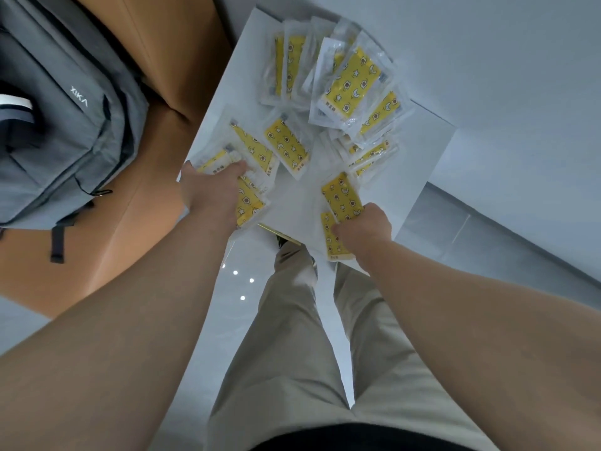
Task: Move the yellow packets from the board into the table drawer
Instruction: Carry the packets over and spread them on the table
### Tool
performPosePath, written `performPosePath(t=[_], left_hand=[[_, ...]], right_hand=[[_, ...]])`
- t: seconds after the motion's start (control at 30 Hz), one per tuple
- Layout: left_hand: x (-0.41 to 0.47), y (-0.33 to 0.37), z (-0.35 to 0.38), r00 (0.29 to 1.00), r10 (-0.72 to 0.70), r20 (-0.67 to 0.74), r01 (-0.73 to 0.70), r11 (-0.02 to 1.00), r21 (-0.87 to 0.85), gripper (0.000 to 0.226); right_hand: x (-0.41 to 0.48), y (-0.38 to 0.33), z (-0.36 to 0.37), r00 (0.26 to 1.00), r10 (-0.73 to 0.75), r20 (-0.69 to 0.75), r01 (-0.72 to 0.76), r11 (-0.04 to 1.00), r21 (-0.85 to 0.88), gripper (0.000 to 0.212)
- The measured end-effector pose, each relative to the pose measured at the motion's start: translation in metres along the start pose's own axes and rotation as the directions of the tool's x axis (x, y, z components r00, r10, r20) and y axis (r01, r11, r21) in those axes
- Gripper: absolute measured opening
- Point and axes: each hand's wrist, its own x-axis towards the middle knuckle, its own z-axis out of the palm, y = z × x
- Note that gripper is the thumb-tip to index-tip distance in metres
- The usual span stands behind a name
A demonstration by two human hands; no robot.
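1. Your left hand (213,187) and right hand (366,227) each clutch slick yellow star-print plastic packets (341,198) at the flat white board's (292,206) near edge; the rest are heaped farther back.
2. Those fistfuls look loose, so some could slip floorward.

Yellow packets (286,146) lie scattered across a white board (292,203). A person's left grip (213,187) clutches several at its near-left edge, and the right grip (364,229) holds others. A grey backpack (58,102) rests at left.
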Motion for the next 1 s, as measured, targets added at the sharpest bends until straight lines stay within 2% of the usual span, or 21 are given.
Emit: performPosePath(t=[0.2, 0.3, 0.4, 0.5, 0.67, 0.87, 1.0], left_hand=[[-0.041, 0.044, -0.032, 0.998, 0.021, 0.063, -0.02, 1.0, -0.014, 0.066], [-0.068, 0.071, -0.045, 0.994, 0.047, 0.102, -0.047, 0.999, -0.007, 0.073], [-0.107, 0.101, -0.055, 0.98, 0.082, 0.183, -0.08, 0.997, -0.015, 0.058], [-0.14, 0.119, -0.062, 0.959, 0.141, 0.245, -0.138, 0.99, -0.03, 0.044], [-0.178, 0.127, -0.077, 0.954, 0.122, 0.273, -0.101, 0.991, -0.09, 0.056], [-0.229, 0.101, -0.106, 0.979, 0.147, 0.143, -0.126, 0.981, -0.148, 0.053], [-0.277, 0.066, -0.126, 0.994, 0.105, -0.006, -0.103, 0.958, -0.267, 0.053]], right_hand=[[-0.061, -0.025, -0.048, 0.996, -0.056, 0.063, 0.039, 0.968, 0.247, 0.041], [-0.095, -0.037, -0.084, 0.988, -0.103, 0.117, 0.055, 0.933, 0.355, 0.046], [-0.13, -0.047, -0.12, 0.971, -0.177, 0.163, 0.087, 0.889, 0.449, 0.043], [-0.16, -0.054, -0.149, 0.944, -0.261, 0.202, 0.133, 0.861, 0.492, 0.041], [-0.189, -0.06, -0.179, 0.886, -0.362, 0.289, 0.18, 0.843, 0.506, 0.039], [-0.201, -0.059, -0.196, 0.822, -0.434, 0.369, 0.232, 0.846, 0.48, 0.044], [-0.21, -0.054, -0.195, 0.739, -0.497, 0.456, 0.324, 0.854, 0.407, 0.04]])
